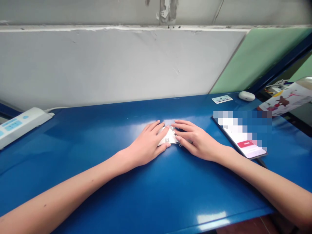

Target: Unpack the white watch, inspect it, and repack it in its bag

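A small flat white piece with grey marks lies on the blue table, largely covered by my fingers. Its exact kind cannot be made out. My left hand rests palm down over its left part, fingers stretched and spread. From the other side, my right hand reaches its right edge, with fingers apart and the fingertips touching or very near it. Some small dark-and-white bits show at that edge, beside my right thumb.
A white power strip sits at the left edge. At the right lies a phone, partly pixelated. Behind it are a printed card, a white earbud case and a printed package. A wall borders the table.
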The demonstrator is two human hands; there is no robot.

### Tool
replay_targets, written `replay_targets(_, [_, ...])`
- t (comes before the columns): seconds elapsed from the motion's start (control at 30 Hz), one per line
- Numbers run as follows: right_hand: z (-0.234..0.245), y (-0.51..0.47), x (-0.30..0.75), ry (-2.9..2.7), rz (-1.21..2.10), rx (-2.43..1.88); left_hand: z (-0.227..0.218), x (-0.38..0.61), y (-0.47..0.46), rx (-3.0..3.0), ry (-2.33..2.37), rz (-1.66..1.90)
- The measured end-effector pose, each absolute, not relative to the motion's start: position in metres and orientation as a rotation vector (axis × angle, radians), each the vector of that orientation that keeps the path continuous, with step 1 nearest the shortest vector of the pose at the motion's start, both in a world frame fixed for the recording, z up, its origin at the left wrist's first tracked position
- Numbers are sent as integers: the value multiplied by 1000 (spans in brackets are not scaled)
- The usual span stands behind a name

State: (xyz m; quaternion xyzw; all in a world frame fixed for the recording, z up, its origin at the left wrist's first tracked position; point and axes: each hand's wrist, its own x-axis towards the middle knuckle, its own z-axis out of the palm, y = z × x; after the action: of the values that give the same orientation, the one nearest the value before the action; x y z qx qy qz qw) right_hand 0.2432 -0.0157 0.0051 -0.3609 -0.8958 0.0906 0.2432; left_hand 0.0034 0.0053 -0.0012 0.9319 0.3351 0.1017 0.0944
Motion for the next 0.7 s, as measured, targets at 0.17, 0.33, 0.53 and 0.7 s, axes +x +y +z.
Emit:
replay_targets(0.17, [12,-18,229,-2549,-2,-884,-2,5,6,2741,969,357])
replay_targets(0.33, [10,-17,227,-2494,61,-879,-3,5,5,2699,952,415])
replay_targets(0.53, [-1,-9,243,-2356,183,-1052,-4,3,5,2663,1009,455])
replay_targets(0.7, [-8,-2,250,-2386,153,-1054,-2,2,4,2685,977,418])
